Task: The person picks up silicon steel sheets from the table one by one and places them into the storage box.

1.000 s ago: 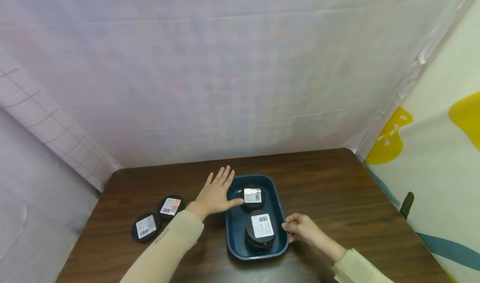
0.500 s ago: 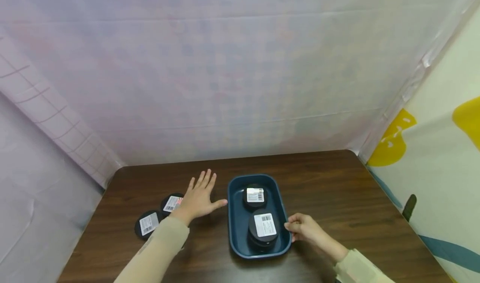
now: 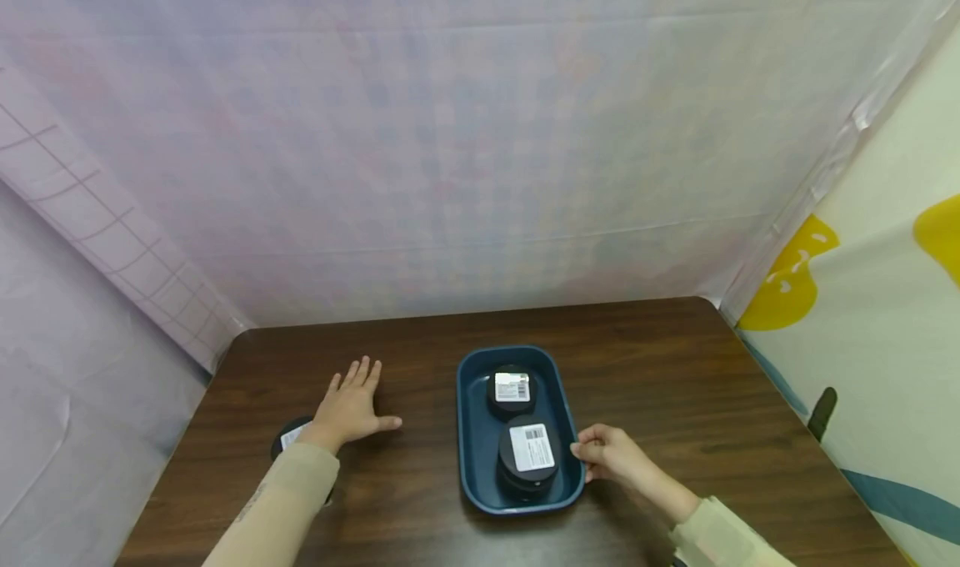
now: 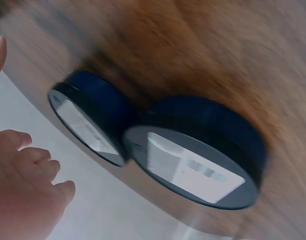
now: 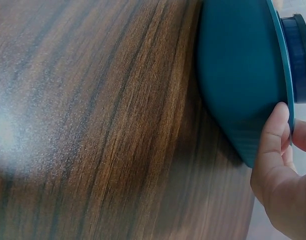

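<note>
A dark blue tray (image 3: 472, 459) sits mid-table with two black round tins in it, each with a white label: one at the far end (image 3: 512, 390), one nearer (image 3: 528, 454). My right hand (image 3: 606, 454) pinches the tray's right rim. In the right wrist view the thumb (image 5: 270, 140) lies on the tray's outer wall (image 5: 238, 75). My left hand (image 3: 351, 407) hovers flat with straight, spread fingers over the table at the left. It hides most of two more labelled black tins; part of one (image 3: 294, 435) shows. The left wrist view has both tins (image 4: 193, 160) (image 4: 88, 122) side by side.
The dark wooden table (image 3: 675, 383) is enclosed by pale cloth walls at the back and left. A printed curtain (image 3: 862, 342) hangs on the right. Bare wood lies to the right of the tray and behind it.
My left hand has left the far tin in the tray and moved left and back, over the two tins on the table. The right hand has kept its hold on the tray rim.
</note>
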The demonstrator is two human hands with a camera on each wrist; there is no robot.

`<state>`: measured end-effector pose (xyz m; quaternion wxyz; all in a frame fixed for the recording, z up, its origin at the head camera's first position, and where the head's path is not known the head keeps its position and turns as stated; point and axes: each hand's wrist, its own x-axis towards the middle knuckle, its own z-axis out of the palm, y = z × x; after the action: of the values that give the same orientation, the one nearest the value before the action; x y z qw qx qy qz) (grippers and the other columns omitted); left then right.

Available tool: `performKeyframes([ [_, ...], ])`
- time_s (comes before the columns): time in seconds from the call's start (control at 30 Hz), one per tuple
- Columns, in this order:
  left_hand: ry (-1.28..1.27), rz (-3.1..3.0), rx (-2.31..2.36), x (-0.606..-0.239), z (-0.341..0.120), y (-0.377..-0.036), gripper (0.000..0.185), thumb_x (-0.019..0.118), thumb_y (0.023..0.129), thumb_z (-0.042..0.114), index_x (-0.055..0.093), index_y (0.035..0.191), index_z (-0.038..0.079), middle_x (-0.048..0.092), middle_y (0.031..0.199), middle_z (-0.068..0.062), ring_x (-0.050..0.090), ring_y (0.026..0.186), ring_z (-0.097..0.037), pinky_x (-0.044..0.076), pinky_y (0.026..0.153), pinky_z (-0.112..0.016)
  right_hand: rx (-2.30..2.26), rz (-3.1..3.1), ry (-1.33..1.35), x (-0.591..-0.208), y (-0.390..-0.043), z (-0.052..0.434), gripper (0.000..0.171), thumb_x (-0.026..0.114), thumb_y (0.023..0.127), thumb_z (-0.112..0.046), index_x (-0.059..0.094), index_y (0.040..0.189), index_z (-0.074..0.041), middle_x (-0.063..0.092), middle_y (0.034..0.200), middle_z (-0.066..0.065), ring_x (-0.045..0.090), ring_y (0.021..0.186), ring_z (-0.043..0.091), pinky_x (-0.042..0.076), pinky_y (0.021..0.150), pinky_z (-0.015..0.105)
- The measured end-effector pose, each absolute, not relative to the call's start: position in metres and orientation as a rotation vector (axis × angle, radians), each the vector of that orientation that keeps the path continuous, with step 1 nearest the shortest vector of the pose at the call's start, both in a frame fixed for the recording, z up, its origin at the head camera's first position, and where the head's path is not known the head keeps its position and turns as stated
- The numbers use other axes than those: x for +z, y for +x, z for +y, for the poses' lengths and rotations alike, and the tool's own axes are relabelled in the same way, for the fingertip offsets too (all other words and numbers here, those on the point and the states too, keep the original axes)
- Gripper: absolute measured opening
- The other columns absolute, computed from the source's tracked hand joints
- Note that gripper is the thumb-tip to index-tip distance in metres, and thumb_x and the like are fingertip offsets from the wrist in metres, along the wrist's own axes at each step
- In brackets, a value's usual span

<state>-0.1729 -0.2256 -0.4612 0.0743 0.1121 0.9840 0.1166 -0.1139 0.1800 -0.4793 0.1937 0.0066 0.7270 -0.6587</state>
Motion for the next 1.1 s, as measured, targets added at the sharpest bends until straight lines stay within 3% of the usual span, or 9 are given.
performKeyframes([
  [0.6,0.193,2.888,0.287,-0.471,-0.255,-0.170,0.094,0.067,0.080,0.046,0.027,0.134,-0.020,0.024,0.140,-0.037,0.022,0.131,-0.050,0.019,0.108,-0.059,-1.836,2.029,0.038,-0.479,-0.110,0.180,0.026,0.058,0.087,-0.005,0.046,0.101,0.012,0.051,0.070,0.004,0.051,0.061,0.014,0.051,0.053,0.024],
  [1.1,0.167,2.915,0.459,-0.471,-0.257,-0.172,0.098,0.078,0.071,0.043,0.033,0.130,-0.022,0.036,0.134,-0.037,0.038,0.120,-0.051,0.036,0.100,-0.056,-1.854,2.034,0.019,-0.479,-0.106,0.180,0.025,0.059,0.084,-0.005,0.046,0.098,0.011,0.050,0.071,0.004,0.050,0.059,0.013,0.050,0.053,0.023],
])
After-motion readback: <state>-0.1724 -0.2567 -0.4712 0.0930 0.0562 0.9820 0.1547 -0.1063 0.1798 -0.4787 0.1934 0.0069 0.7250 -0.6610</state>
